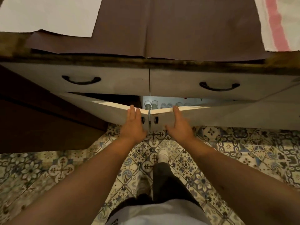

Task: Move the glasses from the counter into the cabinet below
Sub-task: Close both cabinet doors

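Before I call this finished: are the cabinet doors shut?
No, ajar. Both cabinet doors angle outward, one hand on each, and glasses show through the gap.

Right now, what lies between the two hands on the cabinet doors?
Head view: between left hand and right hand sit two small dark door knobs flanking the doors' gap.

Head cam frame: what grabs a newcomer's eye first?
Two hands, the left hand and the right hand, lie flat against a pair of partly open cabinet doors at centre, under two drawers with dark handles. Through the gap between the doors, glasses stand inside the lit cabinet. Below, patterned floor tiles fill the frame.
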